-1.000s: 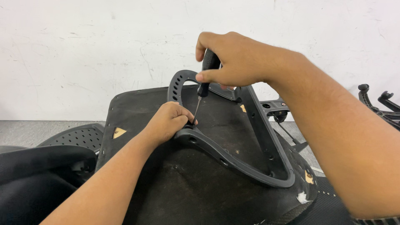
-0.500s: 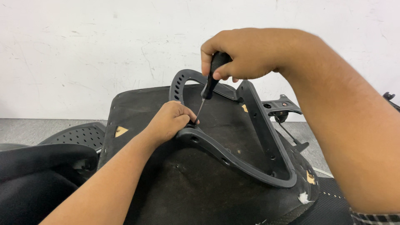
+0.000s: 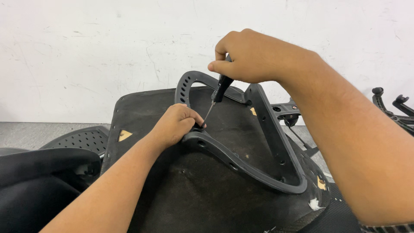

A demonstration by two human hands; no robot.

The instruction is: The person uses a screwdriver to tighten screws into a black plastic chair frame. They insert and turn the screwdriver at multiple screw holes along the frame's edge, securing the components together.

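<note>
Two hands at work over an upturned black seat (image 3: 185, 190), filling the middle of the view and resting on its padded side. Fastened across its dusty, scuffed underside: a grey plastic frame (image 3: 258, 172), looped, with a row of small holes along its far left curve and screw holes down its right arm. Left hand (image 3: 177, 125) curled, fingers pressed together on the near left bend of the frame, pinching at a spot right where the tool tip lands; whether a screw sits there, cannot tell. Right hand (image 3: 254, 56) above and farther back, closed in a fist round the black handle of a screwdriver (image 3: 217, 92), thin shaft slanting down and left to the frame beside the left fingertips. Torn yellowish patches (image 3: 124, 136) at the seat's left and right edges, white scraps near the right corner. Behind everything, a white plaster wall (image 3: 86, 56), scratched and hairline-cracked, meeting a grey floor (image 3: 39, 133) at far left. Near left, a perforated black panel (image 3: 82, 140) and a dark curved chair part (image 3: 39, 172) in front of it. Far right, black chair arms or base legs (image 3: 390, 105) sticking up beside the wall.
</note>
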